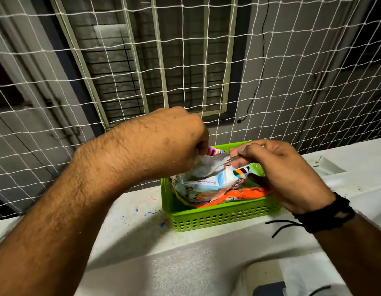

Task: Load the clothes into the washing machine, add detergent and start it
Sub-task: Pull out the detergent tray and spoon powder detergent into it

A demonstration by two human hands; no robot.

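Detergent pouch (208, 178) sits in green basket (217, 216) on white ledge (129, 231). My left hand (170, 144) pinches pouch's torn top edge; right hand (279, 167) grips opposite lip. I judge pouch soft, crinkly, light, spill-prone; hold near mouth, support underneath.

White painted stone ledge (132, 236), paint-flecked, running left to right; green perforated plastic basket (217, 218) sitting directly on it, right of centre.

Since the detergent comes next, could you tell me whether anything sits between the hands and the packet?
Nothing visible does: the left hand and right hand both already pinch the top of the white detergent packet in the green basket.
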